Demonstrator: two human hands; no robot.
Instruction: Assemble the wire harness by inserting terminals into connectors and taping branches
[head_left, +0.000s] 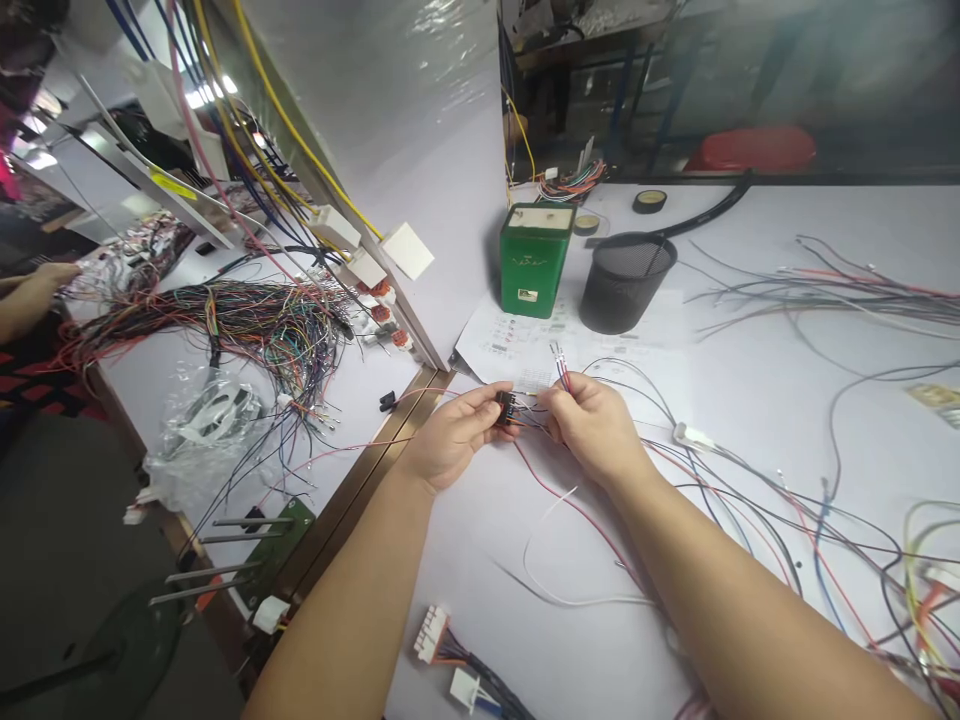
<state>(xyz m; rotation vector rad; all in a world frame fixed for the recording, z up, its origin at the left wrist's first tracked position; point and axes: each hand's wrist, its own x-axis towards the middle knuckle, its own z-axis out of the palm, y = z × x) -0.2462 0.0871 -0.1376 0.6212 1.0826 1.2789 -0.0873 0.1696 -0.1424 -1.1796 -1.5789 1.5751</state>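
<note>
Left hand: fingers curled around a small dark connector, thumb on top, holding it just above the table.
Right hand: pinched shut on thin wires that run into the connector; their free ends stick up above the knuckles.
Connector: between the two hands, near the middle of the white table, over a printed sheet.
Behind the hands: a green box and a black mesh cup stand side by side on the far part of the sheet, well apart from the fingers.
Right side: loose coloured wires spread across the table, some trailing under the right forearm.
Near edge: white plug housings with short leads lie beside the left forearm.
Left side: a brass-coloured rail divides the table; beyond it a thick multicoloured harness, a clear plastic bag and a slanted board with white blocks and yellow and blue cables.
Other person: a hand rests at the far left edge by the harness.
Room: a plastic-covered wall behind, a red stool beyond the table.
</note>
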